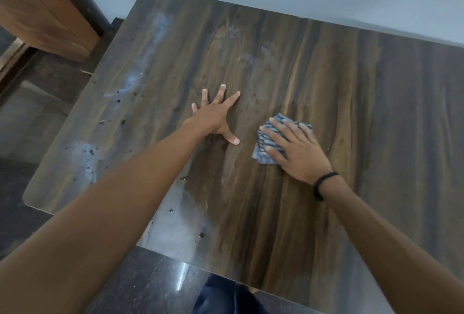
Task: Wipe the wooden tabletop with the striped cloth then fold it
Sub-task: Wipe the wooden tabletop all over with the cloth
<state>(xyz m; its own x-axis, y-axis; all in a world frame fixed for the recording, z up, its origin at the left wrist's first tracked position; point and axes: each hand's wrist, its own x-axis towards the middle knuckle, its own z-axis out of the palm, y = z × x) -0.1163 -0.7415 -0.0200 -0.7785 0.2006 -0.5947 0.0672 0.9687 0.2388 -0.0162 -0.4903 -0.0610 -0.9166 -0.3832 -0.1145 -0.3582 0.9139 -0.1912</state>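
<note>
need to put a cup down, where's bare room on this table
The whole right side of the table beyond the right hand and cloth is bare, as is the far strip along the wall. The middle is taken by both hands; the left hand lies flat there.

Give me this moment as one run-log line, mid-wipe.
phase: wiping | right hand: flat on striped cloth | left hand: spread, bracing on wooden tabletop | cloth: folded small | smears at left edge
</note>
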